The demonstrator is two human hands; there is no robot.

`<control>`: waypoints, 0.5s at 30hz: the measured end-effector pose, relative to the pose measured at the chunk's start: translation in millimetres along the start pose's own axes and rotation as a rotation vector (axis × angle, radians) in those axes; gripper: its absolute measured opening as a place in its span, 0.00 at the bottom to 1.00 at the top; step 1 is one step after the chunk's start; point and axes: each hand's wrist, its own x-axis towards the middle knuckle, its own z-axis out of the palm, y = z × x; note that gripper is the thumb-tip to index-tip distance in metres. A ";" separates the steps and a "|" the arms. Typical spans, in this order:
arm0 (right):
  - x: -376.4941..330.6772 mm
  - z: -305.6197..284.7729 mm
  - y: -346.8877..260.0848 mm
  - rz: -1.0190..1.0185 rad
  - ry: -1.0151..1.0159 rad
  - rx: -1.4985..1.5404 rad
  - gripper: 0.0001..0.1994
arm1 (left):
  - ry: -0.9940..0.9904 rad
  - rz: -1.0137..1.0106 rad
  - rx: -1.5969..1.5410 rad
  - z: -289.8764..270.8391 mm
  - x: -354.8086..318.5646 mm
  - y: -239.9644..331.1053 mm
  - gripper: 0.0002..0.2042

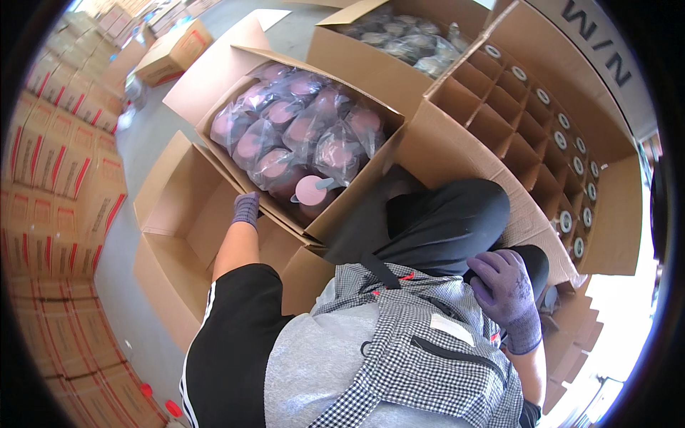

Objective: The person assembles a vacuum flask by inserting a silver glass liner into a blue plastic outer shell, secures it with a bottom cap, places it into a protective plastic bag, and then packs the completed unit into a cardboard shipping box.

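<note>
My left hand, in a grey-purple knit glove, is at the near left edge of a carton filled with pink-lidded containers in clear plastic bags. Its fingers are mostly hidden at the cardboard edge, so their grip does not show. One container at the carton's near corner stands out of its bag, showing a round pink lid with a grey tab. My right hand, in a purple glove, hangs over my knee beside the checked apron. Its fingers are loosely bent and apart, with nothing seen in them.
An open carton is under my left arm. At right, a divided carton holds several round-topped items in its far cells. Another carton of bagged items stands behind. Stacked sealed boxes line the left side.
</note>
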 end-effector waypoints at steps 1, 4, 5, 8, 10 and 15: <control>-6.5 6.1 1.0 0.008 -0.002 0.002 0.16 | 0.000 0.000 -0.032 6.4 -13.2 -9.3 0.27; -24.8 12.9 -4.2 0.061 -0.059 0.017 0.16 | -0.047 -0.032 -0.230 15.8 -66.3 -49.3 0.30; -24.3 14.4 -5.1 0.025 -0.050 0.049 0.16 | -0.034 0.001 -0.345 -7.4 -65.1 -73.3 0.32; -24.5 15.4 -7.5 -0.041 -0.057 0.117 0.16 | 0.102 0.003 -0.021 -88.3 -55.9 -100.4 0.27; -22.5 11.6 -7.9 -0.058 -0.096 0.129 0.16 | 0.081 -0.095 -0.102 -123.7 -66.0 -104.0 0.23; -13.6 -13.2 0.3 -0.075 -0.120 0.083 0.17 | 0.209 0.416 0.744 -295.1 -75.8 -162.8 0.19</control>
